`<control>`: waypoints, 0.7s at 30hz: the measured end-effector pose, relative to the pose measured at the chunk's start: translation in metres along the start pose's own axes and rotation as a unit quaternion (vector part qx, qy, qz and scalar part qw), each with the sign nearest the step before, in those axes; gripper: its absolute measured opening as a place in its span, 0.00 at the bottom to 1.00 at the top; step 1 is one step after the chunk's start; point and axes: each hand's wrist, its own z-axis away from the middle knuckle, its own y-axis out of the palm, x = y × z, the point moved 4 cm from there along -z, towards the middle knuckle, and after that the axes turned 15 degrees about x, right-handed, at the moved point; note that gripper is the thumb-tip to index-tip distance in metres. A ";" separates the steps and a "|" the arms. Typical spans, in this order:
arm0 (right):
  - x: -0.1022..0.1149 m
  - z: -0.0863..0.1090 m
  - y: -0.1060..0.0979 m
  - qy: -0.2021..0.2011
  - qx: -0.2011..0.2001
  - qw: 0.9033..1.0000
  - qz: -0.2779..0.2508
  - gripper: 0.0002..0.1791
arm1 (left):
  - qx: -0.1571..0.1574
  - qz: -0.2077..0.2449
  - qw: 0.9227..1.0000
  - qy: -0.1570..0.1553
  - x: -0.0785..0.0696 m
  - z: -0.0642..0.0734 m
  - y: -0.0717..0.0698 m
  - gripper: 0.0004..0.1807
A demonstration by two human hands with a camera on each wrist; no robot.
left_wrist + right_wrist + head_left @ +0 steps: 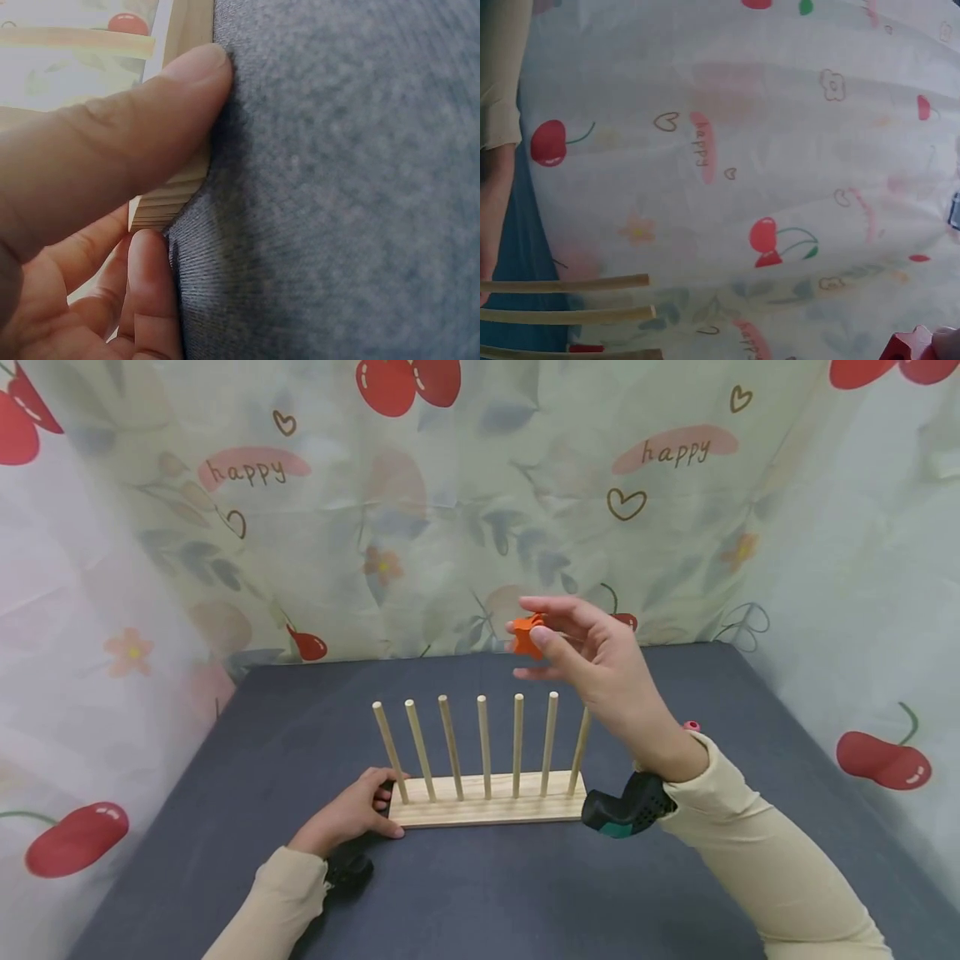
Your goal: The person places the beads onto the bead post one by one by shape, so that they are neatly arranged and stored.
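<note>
A pale wooden peg rack (487,811), a flat board with a row of several upright dowels (485,747), stands on the dark tabletop. At its left end, my left hand (360,810) grips the board; in the left wrist view the thumb (157,120) lies along one edge and fingertips touch the end corner. My right hand (600,656) is raised above the right-hand dowels. Between thumb and fingers it pinches a small orange piece (528,635) with a notched, star-like outline. Only part of that orange piece (907,345) shows in the right wrist view's bottom corner.
Behind my right wrist, a small red-pink thing (692,726) is partly hidden on the table. The dark cloth tabletop (480,893) is bounded at the back and sides by a printed curtain (465,527) with cherries. A black wrist device (630,806) overlaps the rack's right end.
</note>
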 end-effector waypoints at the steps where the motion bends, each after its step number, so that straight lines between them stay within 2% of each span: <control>1: -0.001 -0.002 0.005 -0.001 0.008 1.000 0.003 0.20 | 0.001 0.000 1.000 0.001 0.000 0.000 0.000 0.44; 5: -0.008 -0.012 0.022 0.003 0.040 0.999 0.015 0.20 | 0.002 -0.001 1.000 0.004 0.001 0.000 0.000 0.44; 10: -0.017 -0.020 0.037 0.021 0.062 0.996 0.058 0.18 | 0.001 -0.005 1.000 0.005 0.001 0.000 -0.001 0.44; 16: -0.028 -0.024 0.047 0.021 0.053 0.992 0.117 0.18 | 0.002 -0.003 1.000 0.006 0.002 0.000 -0.001 0.44; 21: -0.046 -0.026 0.055 -0.002 0.024 0.993 0.116 0.20 | 0.002 -0.001 1.000 0.012 0.001 0.000 -0.001 0.44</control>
